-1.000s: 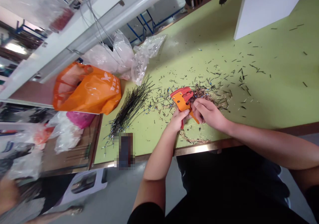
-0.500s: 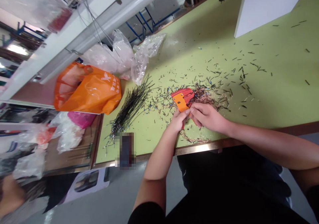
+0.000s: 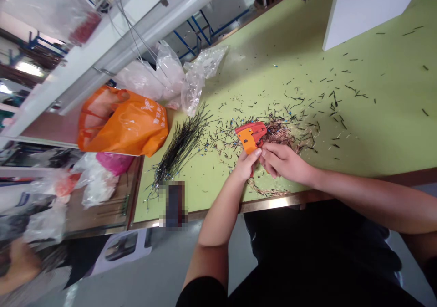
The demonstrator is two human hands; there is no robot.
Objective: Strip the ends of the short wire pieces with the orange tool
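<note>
An orange-and-red wire stripper [image 3: 248,138] points away from me over the bench near its front edge. My left hand [image 3: 246,165] is closed around its lower part. Right beside it, my right hand [image 3: 282,159] is closed, thumb and fingertips pinched together against the tool's near end. Whatever lies between those fingertips is too small and covered to make out. Beyond the tool, a heap of copper-coloured strands and black wire offcuts [image 3: 280,131] spreads out. To the left lies a bundle of long black wires [image 3: 180,145], some with small blue bits.
An orange bag [image 3: 136,125] and clear plastic bags [image 3: 170,72] stand along the left side, beneath a white shelf rail [image 3: 143,38]. A blurred dark object [image 3: 175,204] lies at the front left edge. A white panel [image 3: 365,13] stands at the back right.
The whole view has shifted slightly to the right. Both hands and the wire stripper keep nearly the same pose.
</note>
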